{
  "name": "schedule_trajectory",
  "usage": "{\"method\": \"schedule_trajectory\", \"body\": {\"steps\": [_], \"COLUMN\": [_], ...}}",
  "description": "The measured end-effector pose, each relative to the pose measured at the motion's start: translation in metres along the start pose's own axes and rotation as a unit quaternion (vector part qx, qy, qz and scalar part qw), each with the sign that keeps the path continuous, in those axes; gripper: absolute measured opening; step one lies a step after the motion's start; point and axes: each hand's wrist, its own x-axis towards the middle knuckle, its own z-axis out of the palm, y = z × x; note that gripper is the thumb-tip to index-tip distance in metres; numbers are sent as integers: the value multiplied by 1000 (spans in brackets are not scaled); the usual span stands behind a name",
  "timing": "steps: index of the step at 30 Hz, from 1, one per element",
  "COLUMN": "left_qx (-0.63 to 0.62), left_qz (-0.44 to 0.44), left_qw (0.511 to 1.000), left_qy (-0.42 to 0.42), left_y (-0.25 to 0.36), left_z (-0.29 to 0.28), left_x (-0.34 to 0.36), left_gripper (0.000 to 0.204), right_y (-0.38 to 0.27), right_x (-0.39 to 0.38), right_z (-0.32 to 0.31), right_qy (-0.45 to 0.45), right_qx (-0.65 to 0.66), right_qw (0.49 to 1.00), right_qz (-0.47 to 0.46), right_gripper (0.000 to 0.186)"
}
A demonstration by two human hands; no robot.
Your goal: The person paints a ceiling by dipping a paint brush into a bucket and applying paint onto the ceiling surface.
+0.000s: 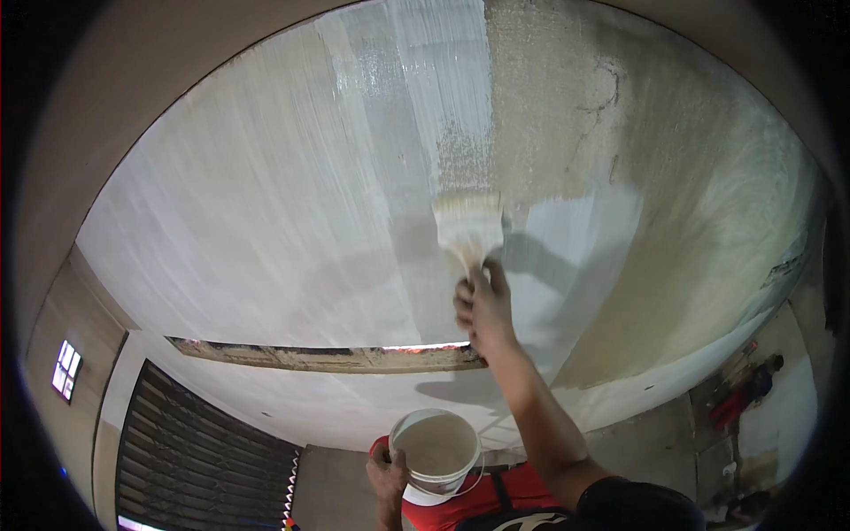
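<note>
My right hand (482, 305) is raised overhead and grips the handle of a wide paint brush (469, 226). Its bristles press flat against the ceiling (266, 221), at the edge between a wet white painted band and rough bare plaster (567, 106) to the right. Low in the view, my left hand (387, 471) holds a white bucket (436, 456) by its side. The bucket holds pale paint and sits close to a red garment with a black strap (496, 491).
A dark, unpainted beam strip (328, 357) crosses the ceiling below the brush. A ribbed metal shutter (204, 460) and a small lit window (66, 369) are at the lower left. Cracks run through the bare plaster at the upper right. A figure in red and dark clothing (744, 394) is at the far right.
</note>
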Motion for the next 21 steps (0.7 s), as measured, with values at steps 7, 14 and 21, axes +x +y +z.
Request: {"method": "schedule_trajectory", "body": {"steps": [7, 14, 21], "left_qx": [5, 4, 15], "left_qz": [-7, 6, 10], "left_qw": [1000, 1000, 1000], "left_qy": [-9, -2, -4], "left_y": [-7, -3, -3], "left_z": [1, 3, -2], "left_x": [4, 1, -1], "left_gripper": [40, 49, 56], "right_y": [108, -16, -114], "right_x": [-33, -2, -25], "right_z": [-85, -5, 95], "right_qy": [113, 17, -53], "right_qx": [2, 79, 43], "right_qw": [974, 988, 994], "right_qz": [196, 130, -87], "right_gripper": [17, 18, 11]}}
